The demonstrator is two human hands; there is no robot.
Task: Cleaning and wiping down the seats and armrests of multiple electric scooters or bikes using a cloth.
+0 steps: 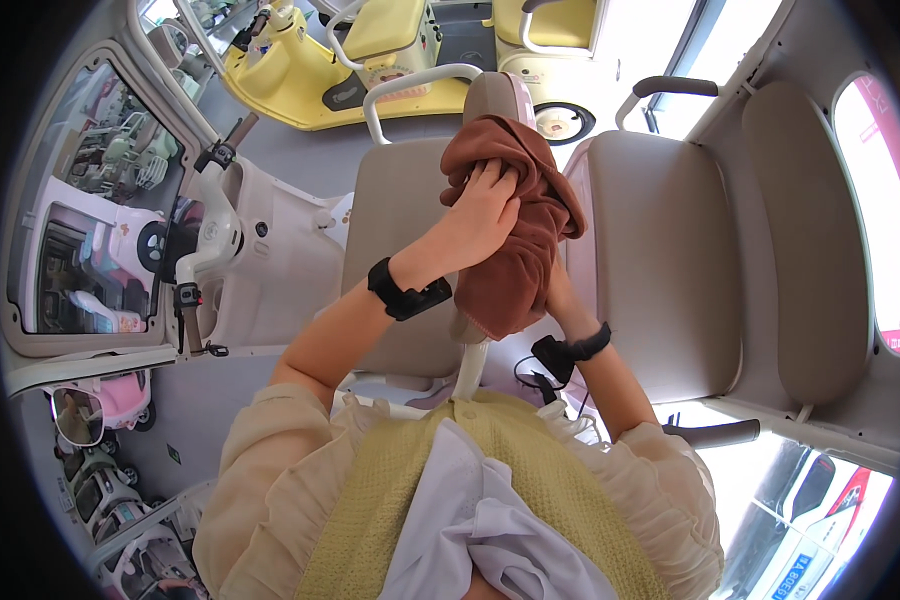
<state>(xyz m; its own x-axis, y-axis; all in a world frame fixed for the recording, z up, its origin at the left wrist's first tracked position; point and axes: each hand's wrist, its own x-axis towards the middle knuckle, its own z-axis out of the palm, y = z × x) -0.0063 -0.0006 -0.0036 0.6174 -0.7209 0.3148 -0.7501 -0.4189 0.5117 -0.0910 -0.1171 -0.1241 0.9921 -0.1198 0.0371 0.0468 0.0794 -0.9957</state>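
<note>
A reddish-brown cloth [515,260] lies bunched over the padded backrest [492,92] of the front seat. My left hand [482,220] is on top of it, fingers bent into its folds and gripping it. On the cloth's right side my right hand [562,296] touches its lower edge; the fingers are hidden behind the fabric. The backrest's top shows beyond the cloth, while its middle is covered. To the left is the front seat's taupe cushion [395,200]. Dark bands are on both of my wrists.
A taupe rear bench [660,260] and its backrest [810,240] stand on the right. White handlebars [215,235] and a windscreen [100,220] are on the left. A curved white armrest [410,82] rises beyond the seat. Farther off stands a yellow vehicle [310,100].
</note>
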